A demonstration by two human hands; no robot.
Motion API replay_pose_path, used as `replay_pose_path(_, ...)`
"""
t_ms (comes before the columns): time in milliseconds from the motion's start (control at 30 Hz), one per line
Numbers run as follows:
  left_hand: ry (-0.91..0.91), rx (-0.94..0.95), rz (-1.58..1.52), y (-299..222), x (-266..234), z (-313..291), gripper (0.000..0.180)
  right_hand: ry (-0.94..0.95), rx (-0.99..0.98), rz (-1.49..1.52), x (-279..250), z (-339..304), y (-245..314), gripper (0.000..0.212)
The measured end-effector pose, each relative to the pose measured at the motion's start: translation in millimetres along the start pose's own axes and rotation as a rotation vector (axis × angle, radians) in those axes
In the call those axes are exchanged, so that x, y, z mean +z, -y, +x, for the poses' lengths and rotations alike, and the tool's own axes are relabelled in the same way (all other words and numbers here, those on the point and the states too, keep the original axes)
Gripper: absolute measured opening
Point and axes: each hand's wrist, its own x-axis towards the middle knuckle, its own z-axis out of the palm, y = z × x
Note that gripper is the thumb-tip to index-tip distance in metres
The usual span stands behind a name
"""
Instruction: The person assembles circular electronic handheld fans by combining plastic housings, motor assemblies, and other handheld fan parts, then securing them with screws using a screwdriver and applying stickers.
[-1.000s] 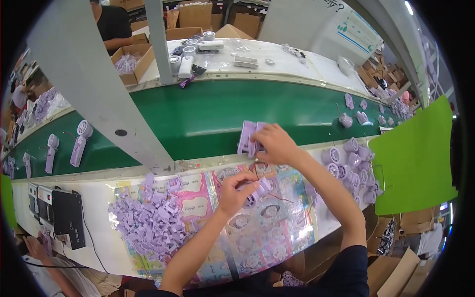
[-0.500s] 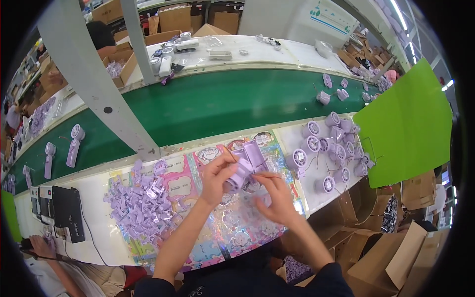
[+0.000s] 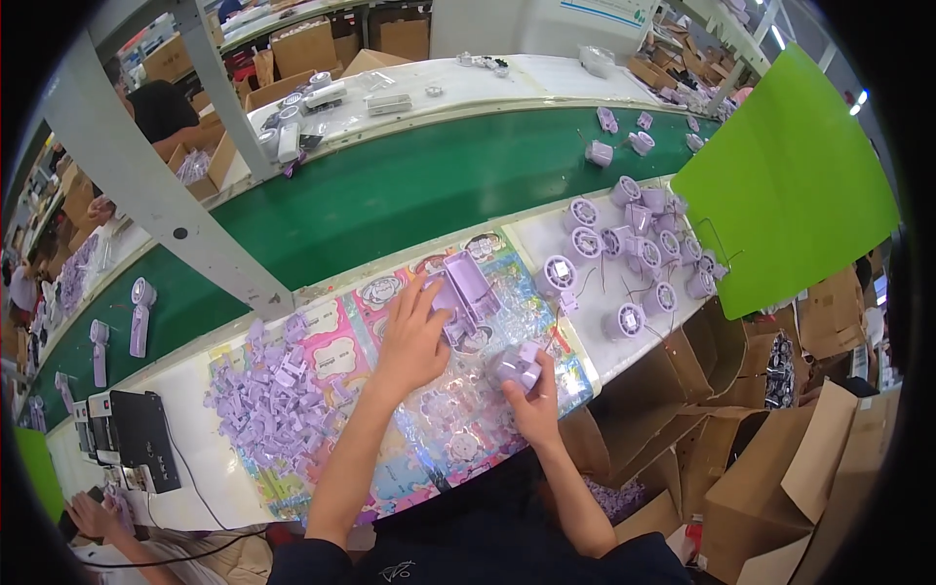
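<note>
My right hand (image 3: 534,398) grips a lavender fan head (image 3: 517,366), its fingers wrapped round the side, just above the mat. Farther left, my left hand (image 3: 413,336) reaches over the mat with its fingers stretched out and apart, touching the edge of a lavender plastic handle shell (image 3: 454,310). Its fingertips partly cover that shell. Right beside it lies an open trough-shaped lavender shell (image 3: 472,281), hollow side up. Both shells rest on the colourful printed mat (image 3: 400,473).
A heap of small lavender parts (image 3: 278,395) lies left of my arm. Several wired fan heads (image 3: 624,244) stand at the right. Beyond runs a green conveyor belt (image 3: 390,180) behind a grey post (image 3: 175,195). Cardboard boxes (image 3: 751,487) and a green panel (image 3: 790,185) are at the right.
The fan head has passed from my left hand to my right and moved nearer and rightward. My left hand has let go of it and spread over the shell. The view has shifted.
</note>
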Motion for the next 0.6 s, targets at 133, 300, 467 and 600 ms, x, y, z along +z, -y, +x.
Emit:
replay_pose_path(133,0.084,0.060,-0.018,0.4,-15.3,-0.8,0.029,-0.019,-0.118,-0.236,8.9,5.0,-4.9,0.070)
replay_pose_path(300,0.122,0.035,-0.074,-0.6,-26.6,-0.3,0.026,-0.044,0.045,-0.200,21.5,7.7,23.5,0.076)
replay_pose_path(467,0.305,-0.176,-0.154,0.7,-21.5,-3.6,0.041,-0.020,0.020,-0.443,17.3,19.8,46.4,0.077)
replay_pose_path(600,0.293,-0.107,-0.078,-8.6,-31.7,-5.3,0.054,0.010,-0.281,-0.805,14.3,30.6,52.6,0.068)
